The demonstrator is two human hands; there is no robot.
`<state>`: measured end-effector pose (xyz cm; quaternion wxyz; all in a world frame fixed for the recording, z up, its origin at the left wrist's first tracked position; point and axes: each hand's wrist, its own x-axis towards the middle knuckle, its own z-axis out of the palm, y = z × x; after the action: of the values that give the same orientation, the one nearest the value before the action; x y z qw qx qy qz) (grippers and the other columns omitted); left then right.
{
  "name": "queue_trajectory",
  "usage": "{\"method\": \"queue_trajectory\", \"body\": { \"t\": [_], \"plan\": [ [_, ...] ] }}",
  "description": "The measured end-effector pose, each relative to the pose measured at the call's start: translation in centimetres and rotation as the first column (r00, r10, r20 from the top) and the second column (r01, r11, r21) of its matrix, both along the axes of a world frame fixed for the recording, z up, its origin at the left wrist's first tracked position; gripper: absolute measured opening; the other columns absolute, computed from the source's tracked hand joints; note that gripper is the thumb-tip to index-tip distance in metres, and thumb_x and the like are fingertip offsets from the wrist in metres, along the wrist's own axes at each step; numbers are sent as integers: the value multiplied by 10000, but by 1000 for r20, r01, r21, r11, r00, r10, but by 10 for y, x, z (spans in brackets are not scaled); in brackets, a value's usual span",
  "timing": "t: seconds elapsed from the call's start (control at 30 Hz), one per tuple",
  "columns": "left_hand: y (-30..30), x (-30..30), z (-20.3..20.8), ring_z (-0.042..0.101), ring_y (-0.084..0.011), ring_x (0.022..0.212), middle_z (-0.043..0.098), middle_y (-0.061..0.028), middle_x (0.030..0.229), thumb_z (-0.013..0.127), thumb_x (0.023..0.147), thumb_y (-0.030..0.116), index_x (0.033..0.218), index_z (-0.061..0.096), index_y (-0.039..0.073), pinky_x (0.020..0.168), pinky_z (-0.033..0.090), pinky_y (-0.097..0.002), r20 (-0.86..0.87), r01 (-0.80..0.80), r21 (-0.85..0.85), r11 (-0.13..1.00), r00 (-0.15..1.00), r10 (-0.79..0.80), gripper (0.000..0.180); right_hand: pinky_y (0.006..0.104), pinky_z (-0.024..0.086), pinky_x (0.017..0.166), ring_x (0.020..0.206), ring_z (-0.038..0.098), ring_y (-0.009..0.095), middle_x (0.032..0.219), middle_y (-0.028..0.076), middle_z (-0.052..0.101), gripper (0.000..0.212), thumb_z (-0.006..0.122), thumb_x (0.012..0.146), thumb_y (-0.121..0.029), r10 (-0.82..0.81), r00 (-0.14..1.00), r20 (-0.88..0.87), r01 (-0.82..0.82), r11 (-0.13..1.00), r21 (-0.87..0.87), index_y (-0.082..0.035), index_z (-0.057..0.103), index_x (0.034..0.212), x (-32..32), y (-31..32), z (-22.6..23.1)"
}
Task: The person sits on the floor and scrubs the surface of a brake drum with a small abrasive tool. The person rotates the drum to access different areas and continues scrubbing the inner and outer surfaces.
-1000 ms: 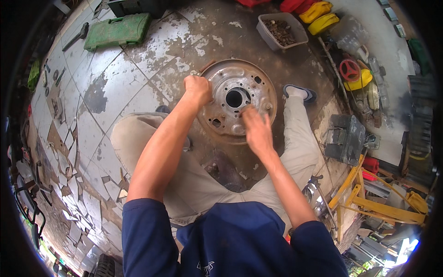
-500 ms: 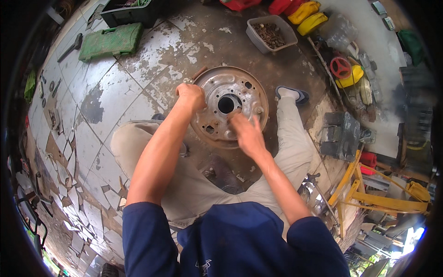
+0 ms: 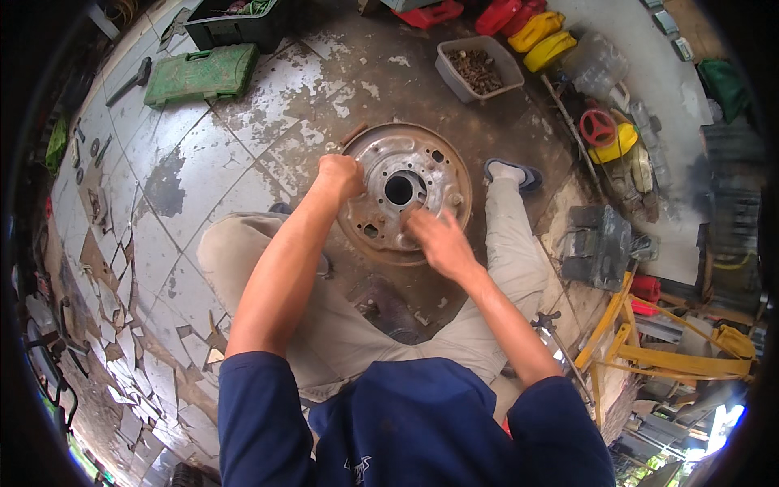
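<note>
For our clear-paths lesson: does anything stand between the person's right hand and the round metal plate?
Nothing visible does: the right hand is over the lower right of the round metal plate; blur hides whether they touch.

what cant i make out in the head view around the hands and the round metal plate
All in the head view:
- Left hand, what it grips, if anything: hidden by its curled fingers
- Right hand, fingertip contact: blurred
- Round metal plate, underside: faces away
- Dark crate, far end: cut off by the upper edge
</note>
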<state>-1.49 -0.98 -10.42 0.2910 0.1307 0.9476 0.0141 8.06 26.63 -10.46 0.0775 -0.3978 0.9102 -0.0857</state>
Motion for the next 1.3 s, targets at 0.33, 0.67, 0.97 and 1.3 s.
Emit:
{"method": "queue_trajectory", "body": {
  "t": [0.33, 0.67, 0.97, 1.3],
  "plan": [
    [4, -3, 3, 691, -229, 1081, 706, -45, 1199, 633, 855, 424, 1183, 716, 165, 835, 559, -430, 49, 14, -38, 999, 999, -12, 427, 500, 347, 1091, 1331, 478, 256, 1380, 114, 560, 386, 584, 915, -150, -50, 997, -52, 52, 998, 40, -37, 591, 1284, -5, -12, 8],
    [2, -4, 0, 697, -232, 1063, 709, -50, 1191, 631, 853, 408, 1172, 719, 162, 826, 560, -436, 34, 18, -26, 999, 999, -17, 412, 497, 350, 1088, 1325, 479, 280, 1375, 126, 559, 389, 593, 895, -120, 27, 999, 34, -26, 999, -32, -21, 595, 1271, 11, -18, 10],
    [5, -5, 0, 700, -234, 1057, 713, -63, 1177, 642, 840, 408, 1152, 727, 154, 822, 560, -437, 32, 8, -14, 1000, 999, -7, 412, 550, 307, 1101, 1356, 451, 259, 1427, 139, 524, 390, 511, 963, -164, 146, 989, 18, -145, 988, -60, -10, 570, 1317, 27, -23, -3],
    [-1, 1, -8, 716, -273, 933, 729, -109, 985, 700, 798, 477, 979, 746, 95, 783, 575, -418, -72, 22, 26, 999, 997, -20, 426, 546, 283, 1133, 1386, 418, 269, 1448, 142, 503, 444, 559, 945, -212, -273, 959, -76, 275, 961, 19, -11, 557, 1341, 4, -17, -6]
  ]
}}
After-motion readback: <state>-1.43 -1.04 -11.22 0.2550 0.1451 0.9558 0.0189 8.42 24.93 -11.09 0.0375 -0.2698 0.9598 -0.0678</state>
